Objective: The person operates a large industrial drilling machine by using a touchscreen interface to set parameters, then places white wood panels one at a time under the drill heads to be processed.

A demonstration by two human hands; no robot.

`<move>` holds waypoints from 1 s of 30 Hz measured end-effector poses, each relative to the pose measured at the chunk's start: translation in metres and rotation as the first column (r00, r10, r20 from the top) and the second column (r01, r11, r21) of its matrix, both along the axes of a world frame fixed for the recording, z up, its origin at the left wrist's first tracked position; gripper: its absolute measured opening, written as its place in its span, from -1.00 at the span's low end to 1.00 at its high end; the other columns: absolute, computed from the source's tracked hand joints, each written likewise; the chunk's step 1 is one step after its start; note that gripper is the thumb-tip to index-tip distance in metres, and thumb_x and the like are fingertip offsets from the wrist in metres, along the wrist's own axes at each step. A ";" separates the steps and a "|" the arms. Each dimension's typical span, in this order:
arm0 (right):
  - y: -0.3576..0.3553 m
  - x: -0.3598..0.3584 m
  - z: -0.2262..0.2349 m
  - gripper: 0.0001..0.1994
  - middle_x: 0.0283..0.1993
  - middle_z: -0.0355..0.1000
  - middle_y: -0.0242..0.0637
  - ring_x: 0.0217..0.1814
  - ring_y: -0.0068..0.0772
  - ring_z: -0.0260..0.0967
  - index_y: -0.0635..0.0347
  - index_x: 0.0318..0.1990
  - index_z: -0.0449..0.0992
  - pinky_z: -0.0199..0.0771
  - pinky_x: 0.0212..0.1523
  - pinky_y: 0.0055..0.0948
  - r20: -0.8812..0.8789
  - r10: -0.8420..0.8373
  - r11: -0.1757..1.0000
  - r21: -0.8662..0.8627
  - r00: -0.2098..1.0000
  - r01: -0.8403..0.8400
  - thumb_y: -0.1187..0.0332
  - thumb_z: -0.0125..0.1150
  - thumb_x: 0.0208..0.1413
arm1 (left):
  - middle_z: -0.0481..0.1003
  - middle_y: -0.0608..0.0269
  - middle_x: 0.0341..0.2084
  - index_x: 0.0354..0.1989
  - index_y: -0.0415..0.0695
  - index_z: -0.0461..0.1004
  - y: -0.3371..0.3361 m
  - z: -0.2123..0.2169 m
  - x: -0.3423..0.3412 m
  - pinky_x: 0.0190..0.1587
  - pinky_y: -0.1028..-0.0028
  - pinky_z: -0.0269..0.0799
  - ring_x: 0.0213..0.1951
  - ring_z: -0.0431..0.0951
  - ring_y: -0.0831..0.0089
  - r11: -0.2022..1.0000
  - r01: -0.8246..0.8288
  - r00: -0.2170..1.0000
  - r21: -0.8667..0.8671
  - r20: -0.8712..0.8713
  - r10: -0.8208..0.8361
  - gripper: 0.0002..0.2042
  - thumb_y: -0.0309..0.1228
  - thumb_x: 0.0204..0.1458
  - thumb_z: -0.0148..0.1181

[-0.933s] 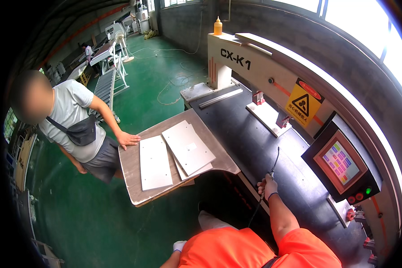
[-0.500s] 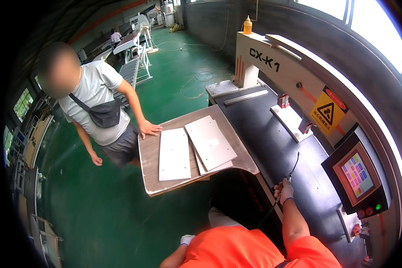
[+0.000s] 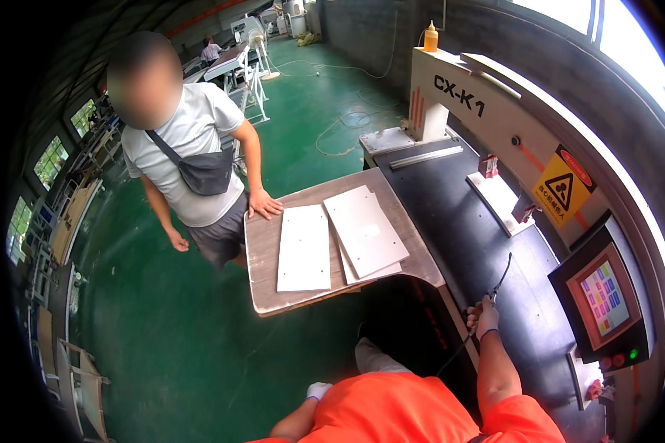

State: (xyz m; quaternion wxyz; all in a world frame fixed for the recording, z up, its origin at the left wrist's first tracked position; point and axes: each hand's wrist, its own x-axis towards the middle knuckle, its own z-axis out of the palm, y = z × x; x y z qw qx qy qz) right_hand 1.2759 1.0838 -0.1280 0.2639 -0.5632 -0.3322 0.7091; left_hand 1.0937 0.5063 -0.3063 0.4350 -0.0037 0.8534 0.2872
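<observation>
My right hand (image 3: 484, 317), in a pale glove, is closed around an air blow gun (image 3: 502, 277) with a long thin dark nozzle. Its hose (image 3: 458, 348) trails off below the hand. Nozzle and hand are over the black machine bed (image 3: 451, 199). Low beside my orange shirt, my left hand (image 3: 318, 390) hangs in a white glove, its fingers too small to read. White drilled panels lie on the wooden side table (image 3: 267, 244): a single panel (image 3: 303, 247) at left, and a stack with a tilted top panel (image 3: 366, 229) at right.
A co-worker (image 3: 192, 148) stands across the table, one hand (image 3: 264, 204) on its corner. Overhead, the machine's beam (image 3: 524, 125) carries a control screen (image 3: 602, 295) at right. Clamps (image 3: 526, 210) stand on the bed, with metal strips (image 3: 426, 157) behind. A yellow bottle (image 3: 431, 37) sits on top.
The whole scene has shifted right in the picture as my head turned slightly. My right hand keeps hold of the air blow gun. The panels stay in place on the table.
</observation>
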 end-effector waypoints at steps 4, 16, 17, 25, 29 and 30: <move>-0.001 -0.002 0.002 -0.60 -0.49 0.50 -0.18 -0.72 -0.37 0.25 0.04 -0.25 0.40 0.25 -0.73 -0.37 0.002 -0.001 1.000 -0.017 1.000 0.001 -0.10 0.09 0.41 | 0.70 0.07 -0.08 -0.13 -0.07 0.73 0.000 -0.002 0.000 0.06 0.24 0.55 0.02 0.69 0.05 0.999 0.022 1.000 -0.030 0.000 -0.022 -0.60 -0.04 0.10 0.18; 0.001 0.001 -0.006 -0.62 -0.51 0.47 -0.17 -0.73 -0.39 0.22 0.03 -0.25 0.39 0.24 -0.72 -0.38 -0.021 -0.013 1.000 0.000 1.000 0.013 -0.08 0.12 0.40 | 0.71 0.06 -0.12 -0.14 -0.08 0.74 0.009 0.013 -0.005 0.04 0.25 0.56 -0.03 0.71 0.12 1.000 -0.013 0.998 -0.024 0.060 0.014 -0.64 -0.09 0.09 0.23; 0.001 0.000 -0.005 -0.62 -0.51 0.47 -0.17 -0.73 -0.39 0.22 0.03 -0.25 0.39 0.24 -0.72 -0.39 -0.030 -0.020 1.000 -0.014 0.999 0.020 -0.08 0.12 0.41 | 0.71 0.06 -0.12 -0.13 -0.08 0.74 0.007 0.009 -0.005 0.04 0.25 0.56 -0.02 0.71 0.12 0.999 -0.028 0.998 -0.017 0.054 0.029 -0.63 -0.08 0.08 0.24; 0.000 -0.001 -0.006 -0.60 -0.49 0.52 -0.19 -0.73 -0.38 0.26 0.02 -0.22 0.41 0.24 -0.73 -0.39 -0.004 0.006 1.000 0.006 1.000 -0.006 -0.12 0.11 0.42 | 0.70 0.05 -0.09 -0.10 -0.08 0.73 -0.003 -0.013 -0.003 0.03 0.24 0.56 -0.02 0.70 0.09 1.000 0.011 0.998 -0.021 0.055 -0.010 -0.62 -0.08 0.07 0.26; 0.005 0.002 -0.013 -0.58 -0.48 0.54 -0.21 -0.73 -0.39 0.28 0.03 -0.19 0.42 0.25 -0.74 -0.39 0.011 -0.007 1.000 0.013 1.000 0.007 -0.15 0.09 0.42 | 0.69 0.04 -0.05 -0.10 -0.07 0.72 0.010 0.003 -0.003 0.05 0.21 0.53 0.03 0.68 0.04 0.999 -0.020 0.992 -0.042 0.121 0.025 -0.61 -0.07 0.11 0.19; 0.004 0.001 -0.012 -0.58 -0.48 0.54 -0.21 -0.72 -0.39 0.28 0.03 -0.18 0.42 0.25 -0.74 -0.39 0.022 0.004 1.000 0.017 1.000 -0.004 -0.16 0.09 0.42 | 0.69 0.03 -0.04 -0.11 -0.08 0.72 0.010 0.004 -0.001 0.06 0.21 0.53 0.04 0.67 0.04 0.998 -0.013 0.992 -0.064 0.126 0.021 -0.61 -0.07 0.12 0.17</move>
